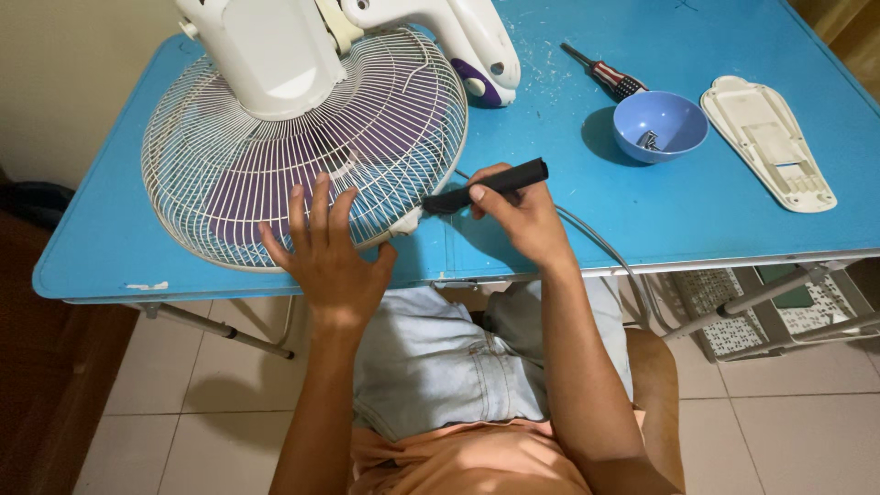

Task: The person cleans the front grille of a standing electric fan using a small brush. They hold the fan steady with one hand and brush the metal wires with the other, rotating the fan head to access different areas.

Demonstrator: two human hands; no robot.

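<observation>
The fan lies face down on the blue table, its white wire guard over purple blades and its white motor housing pointing up. The left hand rests flat on the near rim of the guard, fingers spread — an open grip that pins rather than grasps. The right hand has its grip closed around a black-handled tool whose tip meets the small white clip at the guard's edge.

To do this well, I would judge it best to keep the left palm pressing close beside the clip so the guard cannot spring or slide, hold the tool in line with the fastener, and work with short, controlled force — the thin wires bend easily.

No packages, labels or signs are readable here. Further back sit a blue bowl holding small metal parts, a red-and-black screwdriver just behind it, and a cream plastic cover at the right.
</observation>
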